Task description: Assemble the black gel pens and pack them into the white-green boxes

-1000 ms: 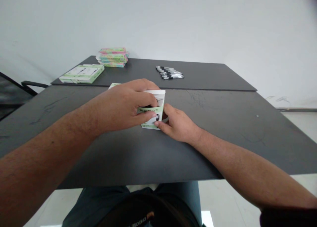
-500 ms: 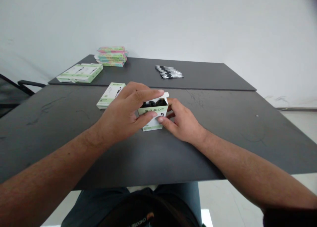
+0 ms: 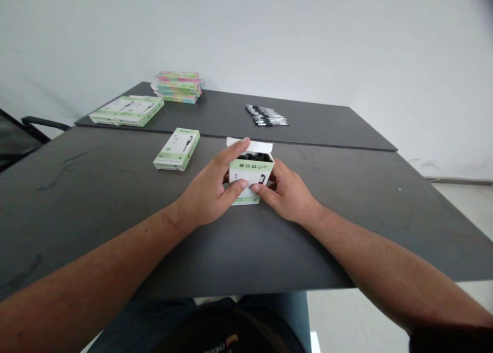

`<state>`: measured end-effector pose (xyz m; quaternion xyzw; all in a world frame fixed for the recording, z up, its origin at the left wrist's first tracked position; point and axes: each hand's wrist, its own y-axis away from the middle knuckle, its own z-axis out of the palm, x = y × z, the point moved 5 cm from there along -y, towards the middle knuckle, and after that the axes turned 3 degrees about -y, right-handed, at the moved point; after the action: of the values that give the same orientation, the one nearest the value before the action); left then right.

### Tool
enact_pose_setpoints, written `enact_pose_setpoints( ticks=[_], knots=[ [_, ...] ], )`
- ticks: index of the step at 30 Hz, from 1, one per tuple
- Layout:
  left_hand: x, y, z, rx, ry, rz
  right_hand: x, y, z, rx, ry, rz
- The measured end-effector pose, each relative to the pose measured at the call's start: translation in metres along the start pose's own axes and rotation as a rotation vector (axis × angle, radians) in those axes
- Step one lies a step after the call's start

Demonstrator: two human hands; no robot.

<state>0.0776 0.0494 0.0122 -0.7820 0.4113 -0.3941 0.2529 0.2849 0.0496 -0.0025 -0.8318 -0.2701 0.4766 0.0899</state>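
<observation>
Between both hands (image 3: 213, 191) (image 3: 291, 193), an open box (image 3: 248, 174) holds black-topped items (image 3: 256, 157)

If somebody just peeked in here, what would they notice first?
Probably the open box in the middle, held between the left hand and the right hand, with black things showing inside its top. Next might be the colorful stack of boxes at the back left, and the pens lying to its right.
</observation>
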Motion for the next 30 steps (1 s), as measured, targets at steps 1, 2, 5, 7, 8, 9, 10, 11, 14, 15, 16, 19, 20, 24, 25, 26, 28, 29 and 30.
enact_pose_setpoints(
  ticks=[1, 2, 5, 7, 8, 9, 10, 11, 14, 15, 16, 19, 20, 24, 25, 26, 28, 29, 30],
  knots=[
    [-0.002, 0.002, 0.000, 0.014, 0.019, -0.013, 0.000, 0.000, 0.001, -0.016, 0.002, 0.008],
    [-0.003, 0.004, -0.001, 0.035, 0.045, -0.024, 0.001, 0.000, 0.001, -0.027, -0.001, 0.012],
    [-0.003, 0.002, -0.005, 0.128, 0.165, -0.049, 0.002, 0.000, 0.001, -0.036, -0.010, 0.011],
    [-0.002, 0.000, -0.010, 0.202, 0.227, -0.065, 0.005, 0.001, 0.001, -0.025, -0.022, 0.006],
    [-0.002, 0.000, -0.012, 0.235, 0.240, -0.075, 0.006, 0.001, 0.000, -0.004, -0.041, -0.012],
    [-0.001, 0.000, -0.015, 0.259, 0.240, -0.086, 0.006, 0.002, -0.001, 0.030, -0.068, -0.043],
    [-0.001, 0.000, -0.016, 0.273, 0.230, -0.094, 0.006, 0.003, -0.002, 0.073, -0.098, -0.085],
    [0.000, 0.001, -0.018, 0.272, 0.211, -0.098, 0.006, 0.004, -0.004, 0.125, -0.126, -0.133],
    [0.006, 0.001, -0.020, 0.230, 0.109, -0.047, 0.002, 0.008, -0.010, 0.244, -0.159, -0.264],
    [0.009, 0.001, -0.021, 0.214, 0.070, -0.021, -0.001, 0.009, -0.012, 0.256, -0.151, -0.301],
    [0.012, 0.000, -0.022, 0.206, 0.036, 0.003, -0.005, 0.010, -0.014, 0.258, -0.132, -0.338],
    [0.020, -0.004, -0.027, 0.212, -0.032, 0.043, -0.020, 0.011, -0.018, 0.232, -0.011, -0.448],
    [0.022, -0.005, -0.029, 0.219, -0.057, 0.047, -0.025, 0.011, -0.020, 0.229, 0.034, -0.475],
    [0.029, -0.011, -0.036, 0.234, -0.190, 0.068, -0.038, 0.009, -0.027, 0.262, 0.141, -0.512],
    [0.031, -0.011, -0.038, 0.241, -0.214, 0.083, -0.040, 0.009, -0.029, 0.278, 0.156, -0.518],
    [0.033, -0.012, -0.039, 0.246, -0.231, 0.099, -0.042, 0.009, -0.029, 0.294, 0.170, -0.528],
    [0.037, -0.012, -0.040, 0.257, -0.242, 0.120, -0.042, 0.010, -0.029, 0.323, 0.175, -0.539],
    [0.037, -0.012, -0.041, 0.263, -0.233, 0.116, -0.041, 0.011, -0.028, 0.335, 0.149, -0.532],
    [0.037, -0.011, -0.041, 0.269, -0.214, 0.109, -0.039, 0.011, -0.027, 0.344, 0.102, -0.519]
  ],
)
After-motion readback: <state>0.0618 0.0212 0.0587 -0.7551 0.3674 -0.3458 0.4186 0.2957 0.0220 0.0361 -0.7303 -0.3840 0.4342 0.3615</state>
